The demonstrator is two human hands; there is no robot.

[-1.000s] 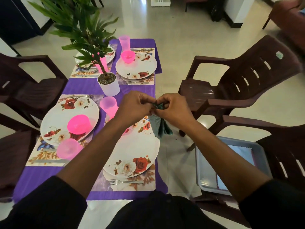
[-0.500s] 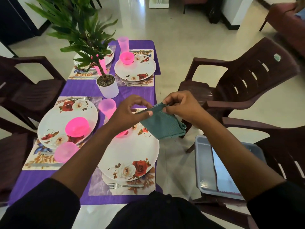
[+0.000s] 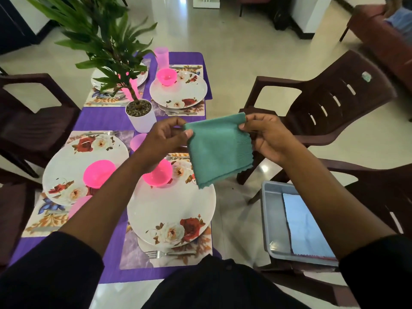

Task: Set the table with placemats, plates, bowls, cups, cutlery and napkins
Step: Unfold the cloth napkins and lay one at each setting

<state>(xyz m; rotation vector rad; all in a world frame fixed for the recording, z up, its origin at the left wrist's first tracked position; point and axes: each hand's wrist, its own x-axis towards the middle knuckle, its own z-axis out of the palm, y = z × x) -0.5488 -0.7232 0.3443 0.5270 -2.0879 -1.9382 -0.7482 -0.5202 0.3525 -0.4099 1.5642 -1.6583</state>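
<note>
A green napkin (image 3: 219, 150) is held spread in the air above the counter's (image 3: 104, 118) right edge, its top corners pinched by the fingers of the left hand (image 3: 166, 136) and right hand (image 3: 268, 137). A floral plate (image 3: 171, 212) with a pink bowl (image 3: 158, 173) is seen just below.

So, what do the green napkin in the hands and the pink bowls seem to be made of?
Green napkin: probably woven cloth, matte; fine ribbed texture, zigzag-cut edge, hangs limp. Pink bowls: likely plastic, glossy and slightly translucent, light glows through the walls.
</note>
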